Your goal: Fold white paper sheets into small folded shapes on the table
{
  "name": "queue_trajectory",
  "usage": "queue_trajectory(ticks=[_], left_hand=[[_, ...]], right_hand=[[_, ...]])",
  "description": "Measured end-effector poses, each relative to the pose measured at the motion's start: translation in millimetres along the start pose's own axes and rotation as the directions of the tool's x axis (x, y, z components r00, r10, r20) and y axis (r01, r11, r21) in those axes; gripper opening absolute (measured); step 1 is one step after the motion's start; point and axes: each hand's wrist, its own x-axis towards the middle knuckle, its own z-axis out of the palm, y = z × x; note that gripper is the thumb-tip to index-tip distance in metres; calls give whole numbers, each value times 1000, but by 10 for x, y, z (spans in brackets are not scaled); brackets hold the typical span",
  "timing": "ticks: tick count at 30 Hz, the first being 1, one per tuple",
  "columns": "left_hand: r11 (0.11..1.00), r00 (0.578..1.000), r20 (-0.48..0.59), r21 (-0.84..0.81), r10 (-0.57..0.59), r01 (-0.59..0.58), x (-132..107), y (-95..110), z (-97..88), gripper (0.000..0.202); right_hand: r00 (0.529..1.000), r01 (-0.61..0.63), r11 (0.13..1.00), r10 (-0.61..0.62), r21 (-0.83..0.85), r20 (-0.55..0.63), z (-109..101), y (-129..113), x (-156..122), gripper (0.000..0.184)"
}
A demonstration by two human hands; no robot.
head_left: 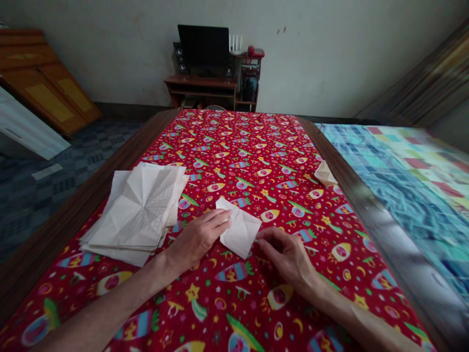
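A small white sheet of folded paper (pixel 242 231) with crease lines lies on the red tablecloth in front of me. My left hand (pixel 205 232) rests over its left edge, fingers together on top of the paper; its thumb is hidden. At the right edge, the thumb and index finger of my right hand (pixel 280 249) come together on the paper, and the other fingers curl under. To the left of my left hand is a stack of larger creased white paper sheets (pixel 135 208). A small folded paper piece (pixel 325 174) sits at the tablecloth's right edge.
The patterned red tablecloth (pixel 252 146) covers a dark wooden table (pixel 146 129). Beyond it stands a desk (pixel 201 82) with a monitor (pixel 203 46), speakers and a red telephone (pixel 255 52). A bed with a checked cover (pixel 395 171) is on the right, a wooden cabinet (pixel 54 88) on the left.
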Motion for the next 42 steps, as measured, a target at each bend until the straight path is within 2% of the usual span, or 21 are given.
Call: queue_trajectory(ticks=[3,6,9,12,15,18,23,29,31,33,37,39,42], left_hand=[[987,999,40,-154,-28,34,-144,-75,53,34],[981,999,42,-192,-33,40,-242,-81,76,43],[987,997,48,-147,-56,62,-305,-5,56,51],[992,994,60,-86,-91,96,-349,108,11,51],[989,988,77,-44,-135,139,-365,188,-24,49],[989,986,84,-28,-142,144,-358,204,-28,48],[989,988,60,-33,-142,144,-339,168,11,48],[985,996,22,-149,-84,86,-139,122,83,42],[980,999,11,-190,-52,53,-36,105,109,39],[977,999,4,-209,-32,32,38,98,128,37],[979,999,-7,-196,-49,46,25,136,126,37],[979,996,-11,-184,-86,82,-43,178,105,38],[971,990,-22,-198,-140,133,-136,255,56,40]], right_hand=[[970,242,949,-230,-201,78,-20,-115,-32,15],[861,507,764,-422,-399,286,16,-200,-20,26],[772,635,568,-478,-523,419,108,-205,-3,35],[738,662,455,-531,-595,415,177,-150,3,27],[704,682,400,-585,-613,403,184,-97,10,24],[666,719,378,-613,-583,424,157,-54,34,27],[661,733,397,-608,-553,439,101,40,115,25],[566,784,325,-725,-529,393,31,-103,98,29],[574,784,338,-713,-520,402,26,-175,39,30],[606,769,372,-682,-520,409,35,-199,-25,31],[646,754,433,-625,-494,438,52,-115,-82,28],[680,731,508,-596,-455,427,47,-68,-51,24],[754,654,671,-545,-348,366,36,-52,48,21]])
